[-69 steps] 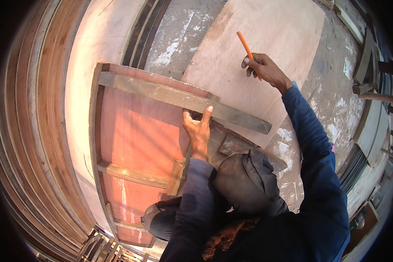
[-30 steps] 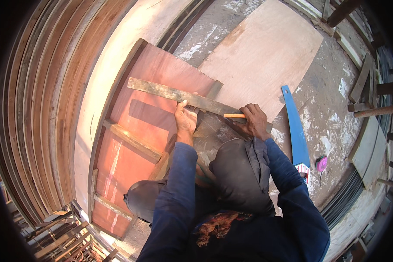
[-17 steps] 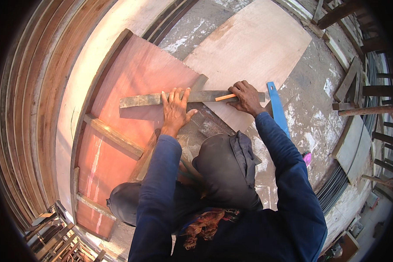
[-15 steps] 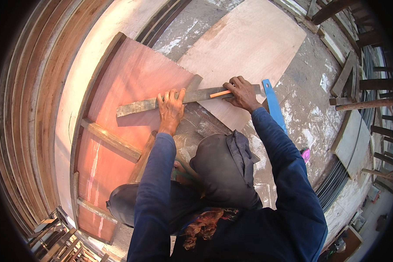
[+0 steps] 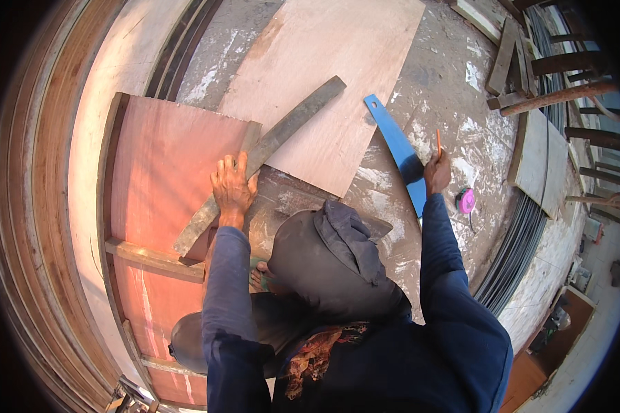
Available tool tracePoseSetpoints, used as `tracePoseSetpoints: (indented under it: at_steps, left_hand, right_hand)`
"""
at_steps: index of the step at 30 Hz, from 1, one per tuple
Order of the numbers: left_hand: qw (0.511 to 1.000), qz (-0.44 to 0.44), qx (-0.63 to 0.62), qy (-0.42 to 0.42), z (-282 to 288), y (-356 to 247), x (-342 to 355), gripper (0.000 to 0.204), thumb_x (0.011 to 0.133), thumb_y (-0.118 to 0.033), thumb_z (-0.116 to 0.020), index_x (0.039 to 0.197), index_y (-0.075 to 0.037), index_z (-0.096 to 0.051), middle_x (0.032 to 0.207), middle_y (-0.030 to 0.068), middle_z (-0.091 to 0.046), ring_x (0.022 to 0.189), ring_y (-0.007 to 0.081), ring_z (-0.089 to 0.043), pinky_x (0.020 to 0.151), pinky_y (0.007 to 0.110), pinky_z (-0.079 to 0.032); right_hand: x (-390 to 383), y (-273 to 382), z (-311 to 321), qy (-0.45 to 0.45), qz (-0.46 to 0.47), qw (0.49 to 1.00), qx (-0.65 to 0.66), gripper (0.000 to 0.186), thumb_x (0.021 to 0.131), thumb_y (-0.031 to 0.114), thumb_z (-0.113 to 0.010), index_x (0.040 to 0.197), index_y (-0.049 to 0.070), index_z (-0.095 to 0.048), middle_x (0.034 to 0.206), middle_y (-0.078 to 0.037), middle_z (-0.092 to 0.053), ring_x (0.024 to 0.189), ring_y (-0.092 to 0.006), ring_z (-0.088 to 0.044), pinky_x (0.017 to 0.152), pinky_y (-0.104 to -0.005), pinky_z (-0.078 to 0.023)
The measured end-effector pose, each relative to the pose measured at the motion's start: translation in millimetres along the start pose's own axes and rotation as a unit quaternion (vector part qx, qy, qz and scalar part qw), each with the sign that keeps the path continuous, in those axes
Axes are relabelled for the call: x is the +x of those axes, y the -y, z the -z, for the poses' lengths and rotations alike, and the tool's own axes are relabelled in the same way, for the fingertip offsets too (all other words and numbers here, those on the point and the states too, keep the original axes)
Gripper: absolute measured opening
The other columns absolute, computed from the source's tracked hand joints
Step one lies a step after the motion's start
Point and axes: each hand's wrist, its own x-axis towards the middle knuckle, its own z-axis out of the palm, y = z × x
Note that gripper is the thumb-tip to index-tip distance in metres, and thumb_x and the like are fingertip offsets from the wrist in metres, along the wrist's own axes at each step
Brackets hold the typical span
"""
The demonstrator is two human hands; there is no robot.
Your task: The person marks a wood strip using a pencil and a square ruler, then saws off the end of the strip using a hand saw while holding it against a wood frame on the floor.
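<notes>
My left hand (image 5: 234, 186) grips a grey wooden batten (image 5: 296, 110), lying diagonally over a reddish panel (image 5: 165, 165) with wooden framing and reaching onto a pale plywood sheet (image 5: 331, 55). My right hand (image 5: 437, 171), out to the right, is closed on an upright orange pencil (image 5: 438, 140). It is beside a blue saw blade (image 5: 389, 134) on the stained floor; the saw's handle is hidden by my arm. A pink tape measure (image 5: 466, 200) sits just right of that hand.
Long stacked boards (image 5: 41, 206) line the left. At right are loose timber offcuts (image 5: 503, 62), protruding poles (image 5: 558, 96), pale boards (image 5: 534, 158) and a bundle of dark rods (image 5: 510, 248). My bent knee (image 5: 303, 261) is between my arms.
The batten has swung to a steep diagonal, its far end raised toward the top. My right hand has left it and moved right with the pencil, now pointing up.
</notes>
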Motion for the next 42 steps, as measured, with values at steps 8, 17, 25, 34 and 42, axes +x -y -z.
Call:
tracePoseSetpoints:
  at_steps: [8,17,25,34,42]
  left_hand:
    - [1.0,0.006,0.008,0.006,28,6,24,0.057,0.071,-0.027,-0.077,0.122,-0.015,-0.055,0.101,0.0079,-0.052,0.097,0.026,-0.053,0.076,0.041,-0.04]
    - [0.999,0.027,-0.004,0.02,83,69,34,0.052,0.074,-0.028,-0.075,0.12,-0.012,-0.055,0.1,0.0093,-0.056,0.099,0.0302,-0.056,0.076,0.045,-0.044]
    - [0.999,-0.001,0.013,0.048,148,113,3,0.05,0.074,-0.024,-0.075,0.117,-0.008,-0.055,0.101,0.0125,-0.056,0.097,0.0324,-0.055,0.078,0.044,-0.046]
    - [0.991,0.051,-0.11,0.059,106,92,-40,0.047,0.075,-0.018,-0.076,0.117,-0.008,-0.056,0.099,0.0129,-0.055,0.086,0.0347,-0.059,0.071,0.045,-0.049]
    - [0.982,0.06,-0.174,0.044,97,69,-36,0.045,0.079,-0.023,-0.077,0.117,-0.007,-0.058,0.098,0.012,-0.058,0.087,0.0312,-0.062,0.07,0.04,-0.05]
  right_hand:
    - [-5,-28,2,-0.053,0.095,0.989,-0.098,0.05,0.083,0.025,-0.065,0.126,0.003,-0.055,0.125,-0.024,-0.05,0.117,-0.0394,-0.048,0.098,-0.0511,-0.039]
    - [-140,197,29,0.403,0.442,0.788,0.144,0.027,0.083,0.027,-0.065,0.102,0.008,-0.059,0.096,-0.01,-0.059,0.092,-0.0288,-0.062,0.073,-0.0415,-0.049]
    - [-193,58,44,0.371,0.431,0.819,0.077,0.048,0.084,0.033,-0.057,0.122,0.005,-0.052,0.123,-0.015,-0.05,0.114,-0.033,-0.05,0.092,-0.0429,-0.042]
    - [-162,35,13,0.384,0.529,0.757,-0.014,0.067,0.082,0.03,-0.054,0.143,0.006,-0.036,0.132,-0.018,-0.044,0.123,-0.0335,-0.042,0.103,-0.0426,-0.034]
    - [-169,54,21,0.43,0.49,0.753,-0.09,0.065,0.085,0.033,-0.054,0.145,0.02,-0.034,0.125,-0.015,-0.048,0.118,-0.0304,-0.046,0.099,-0.0416,-0.036]
